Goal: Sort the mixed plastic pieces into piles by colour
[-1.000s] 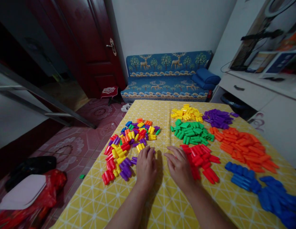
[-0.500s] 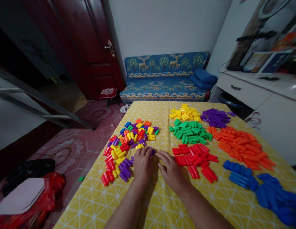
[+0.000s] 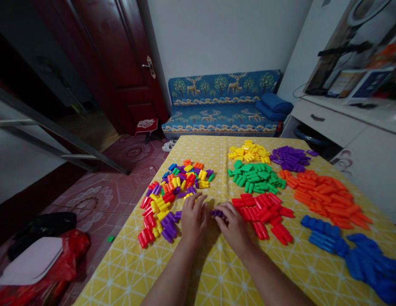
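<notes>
Between my hands lies a small purple piece [image 3: 219, 213], with the fingers of my right hand [image 3: 233, 225] closed on it. My left hand [image 3: 194, 216] is just left of it, fingers apart, and I see nothing in its grasp. Beside my left hand spreads a mixed heap of red, yellow, purple, orange, blue and green pieces [image 3: 162, 204]. Right of my right hand is a red pile [image 3: 261, 210]. Beyond it sit a green pile [image 3: 257, 176], a yellow pile [image 3: 249, 152] and a purple pile [image 3: 289, 158].
On the patterned yellow tablecloth [image 3: 159, 276], an orange pile [image 3: 328, 197] and a blue pile [image 3: 360, 259] lie at the right. Past the table stands a blue sofa [image 3: 217, 114]. A white cabinet [image 3: 351, 131] is at the right, a red door [image 3: 121, 55] at the left.
The purple piece has shifted right, from my left fingertips to my right fingers. My left hand has drawn away from it, and my right fingers have curled in.
</notes>
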`<move>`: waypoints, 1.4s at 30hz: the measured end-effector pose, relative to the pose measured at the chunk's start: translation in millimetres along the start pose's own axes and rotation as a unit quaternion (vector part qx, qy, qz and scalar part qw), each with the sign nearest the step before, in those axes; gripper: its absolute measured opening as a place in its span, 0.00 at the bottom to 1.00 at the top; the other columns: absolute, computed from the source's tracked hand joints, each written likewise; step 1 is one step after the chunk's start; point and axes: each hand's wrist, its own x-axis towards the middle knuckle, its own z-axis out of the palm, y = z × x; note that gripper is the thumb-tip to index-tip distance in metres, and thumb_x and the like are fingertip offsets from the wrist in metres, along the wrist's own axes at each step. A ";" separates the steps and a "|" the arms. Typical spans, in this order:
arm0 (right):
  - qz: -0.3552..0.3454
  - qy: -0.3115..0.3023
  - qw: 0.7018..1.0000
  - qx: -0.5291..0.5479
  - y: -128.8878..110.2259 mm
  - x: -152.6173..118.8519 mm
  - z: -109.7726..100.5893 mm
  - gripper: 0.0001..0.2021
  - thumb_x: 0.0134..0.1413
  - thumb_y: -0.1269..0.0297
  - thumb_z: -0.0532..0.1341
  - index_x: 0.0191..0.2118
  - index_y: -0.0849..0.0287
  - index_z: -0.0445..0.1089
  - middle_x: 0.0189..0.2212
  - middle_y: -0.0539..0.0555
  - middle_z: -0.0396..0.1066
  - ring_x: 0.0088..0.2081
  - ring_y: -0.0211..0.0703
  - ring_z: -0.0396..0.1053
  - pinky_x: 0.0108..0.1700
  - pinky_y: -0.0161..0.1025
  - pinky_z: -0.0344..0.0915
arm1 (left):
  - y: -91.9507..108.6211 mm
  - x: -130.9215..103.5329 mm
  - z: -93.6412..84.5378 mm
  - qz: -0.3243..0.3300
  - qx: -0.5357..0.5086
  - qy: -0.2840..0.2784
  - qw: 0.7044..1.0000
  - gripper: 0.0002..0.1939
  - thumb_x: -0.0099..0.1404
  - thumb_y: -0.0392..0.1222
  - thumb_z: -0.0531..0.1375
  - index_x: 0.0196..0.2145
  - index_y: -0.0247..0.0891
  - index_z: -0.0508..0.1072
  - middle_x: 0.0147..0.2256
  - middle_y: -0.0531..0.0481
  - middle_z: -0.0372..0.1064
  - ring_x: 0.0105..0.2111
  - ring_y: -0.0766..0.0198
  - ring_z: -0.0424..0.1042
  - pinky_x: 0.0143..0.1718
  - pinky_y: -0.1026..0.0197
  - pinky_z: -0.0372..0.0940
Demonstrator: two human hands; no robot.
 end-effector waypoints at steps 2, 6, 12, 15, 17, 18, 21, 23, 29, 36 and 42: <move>0.003 -0.015 1.000 -0.004 -1.6 -0.5 -0.6 0.11 0.56 0.76 0.57 0.41 0.54 0.70 0.38 0.54 0.70 0.42 0.44 0.71 0.46 0.41 0.72 | -6.3 2.4 -2.6 -0.009 0.072 0.032 0.997 0.20 0.65 0.33 0.55 0.54 0.38 0.70 0.56 0.38 0.64 0.57 0.48 0.62 0.57 0.43 0.60; 0.008 -0.036 0.999 -0.001 -0.9 -2.5 -0.2 0.12 0.56 0.75 0.58 0.43 0.53 0.70 0.40 0.53 0.69 0.43 0.43 0.70 0.46 0.41 0.72 | -19.5 1.2 -0.2 -0.028 0.115 -0.008 0.993 0.20 0.62 0.31 0.56 0.51 0.40 0.73 0.58 0.39 0.62 0.58 0.45 0.60 0.56 0.39 0.61; 0.022 -0.003 0.999 0.049 4.6 -4.5 4.2 0.24 0.57 0.74 0.57 0.59 0.52 0.62 0.56 0.60 0.61 0.55 0.48 0.66 0.46 0.43 0.75 | -19.1 -2.2 8.4 -0.025 -0.014 -0.070 0.997 0.18 0.63 0.30 0.55 0.48 0.40 0.76 0.50 0.40 0.68 0.50 0.51 0.69 0.49 0.47 0.68; 0.027 -0.002 0.998 0.061 4.6 -4.5 5.0 0.29 0.56 0.75 0.56 0.63 0.51 0.57 0.61 0.60 0.56 0.57 0.48 0.65 0.46 0.43 0.76 | -10.4 0.5 5.3 -0.042 -0.122 -0.063 0.990 0.15 0.66 0.36 0.55 0.48 0.38 0.74 0.49 0.40 0.70 0.50 0.53 0.70 0.50 0.51 0.67; 0.019 -0.008 0.999 0.045 3.0 -3.9 4.0 0.31 0.56 0.76 0.54 0.64 0.50 0.55 0.63 0.59 0.55 0.61 0.48 0.62 0.51 0.46 0.73 | -3.7 2.3 0.7 -0.082 -0.186 -0.052 0.978 0.14 0.69 0.40 0.54 0.49 0.37 0.73 0.48 0.41 0.72 0.49 0.55 0.71 0.51 0.53 0.66; 0.012 -0.012 0.999 0.034 2.1 -3.6 3.2 0.32 0.56 0.76 0.54 0.65 0.50 0.53 0.64 0.58 0.55 0.62 0.48 0.59 0.55 0.48 0.71 | -0.6 3.0 -1.8 -0.107 -0.210 -0.050 0.971 0.15 0.70 0.42 0.52 0.49 0.37 0.73 0.47 0.42 0.73 0.48 0.56 0.72 0.50 0.53 0.66; -0.016 -0.019 1.000 0.000 1.2 -2.6 0.8 0.35 0.56 0.77 0.54 0.68 0.51 0.47 0.66 0.57 0.52 0.66 0.49 0.52 0.63 0.54 0.60 | 6.7 3.7 -7.7 -0.149 -0.264 -0.065 0.951 0.17 0.71 0.46 0.51 0.49 0.36 0.73 0.47 0.43 0.75 0.47 0.56 0.73 0.51 0.54 0.65; -0.030 -0.028 0.999 -0.014 3.0 -2.4 0.4 0.36 0.56 0.77 0.53 0.69 0.51 0.46 0.65 0.57 0.54 0.66 0.48 0.52 0.65 0.54 0.58 | 9.4 3.0 -8.7 -0.142 -0.291 -0.088 0.942 0.18 0.71 0.46 0.51 0.49 0.36 0.74 0.47 0.43 0.75 0.47 0.56 0.73 0.51 0.55 0.65; -0.031 -0.021 0.999 -0.030 11.1 -3.3 5.0 0.28 0.57 0.76 0.53 0.63 0.51 0.59 0.54 0.57 0.67 0.56 0.46 0.66 0.58 0.49 0.67 | 1.8 -0.1 0.2 -0.090 -0.264 -0.069 0.958 0.17 0.71 0.42 0.51 0.50 0.36 0.74 0.47 0.42 0.75 0.48 0.56 0.73 0.51 0.54 0.66; -0.024 -0.010 0.999 -0.031 6.9 -1.1 4.9 0.26 0.57 0.74 0.55 0.62 0.53 0.61 0.56 0.57 0.65 0.58 0.46 0.63 0.60 0.49 0.64 | -3.8 1.2 -9.9 0.005 0.041 0.021 0.999 0.16 0.66 0.36 0.56 0.50 0.43 0.74 0.53 0.42 0.69 0.55 0.49 0.64 0.56 0.42 0.60; -0.023 -0.027 0.999 -0.037 2.0 0.6 2.5 0.24 0.56 0.75 0.55 0.58 0.53 0.65 0.53 0.58 0.67 0.57 0.47 0.65 0.59 0.50 0.65 | -3.2 -25.3 -52.3 -0.055 0.207 -0.020 0.977 0.15 0.64 0.42 0.59 0.49 0.45 0.74 0.55 0.39 0.66 0.57 0.41 0.61 0.56 0.33 0.55</move>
